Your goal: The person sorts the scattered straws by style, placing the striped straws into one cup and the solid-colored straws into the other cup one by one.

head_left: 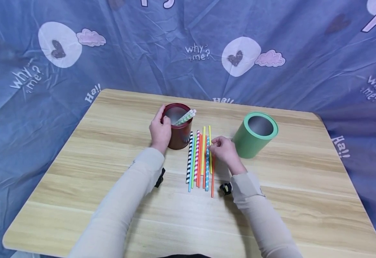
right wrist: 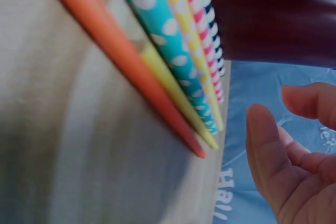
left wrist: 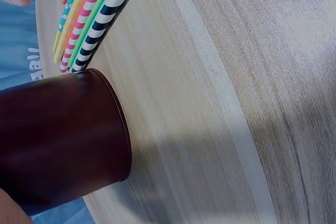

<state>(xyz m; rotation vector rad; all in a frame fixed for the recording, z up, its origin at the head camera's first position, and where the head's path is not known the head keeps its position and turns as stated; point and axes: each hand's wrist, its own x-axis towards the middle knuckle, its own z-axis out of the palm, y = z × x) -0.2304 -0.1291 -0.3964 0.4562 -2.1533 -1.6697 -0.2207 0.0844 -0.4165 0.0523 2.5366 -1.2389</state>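
Head: a cylindrical dark-red can is gripped by the left hand; straws are laid beside it on the wood-grained table, near the released right hand. Left wrist: the can's smooth, curved wall is shown. Right wrist: dotted, striped straws are shown.

Lt. wood-grain tabletop w/ rounded corners, paler streaks running left–right. Blue printed cloth hangs past the far edge & along left & right sides, v. creased. Prints: white blob w/ dk. grey heart far left, pink cloud just right of it; similar pair, 2nd white blob & 2nd pink cloud, right of ctr. "why me?" txt sits btwn. the pairs, rptd. left & right. "Ha!!" txt by right edge, also far left & far ctr.
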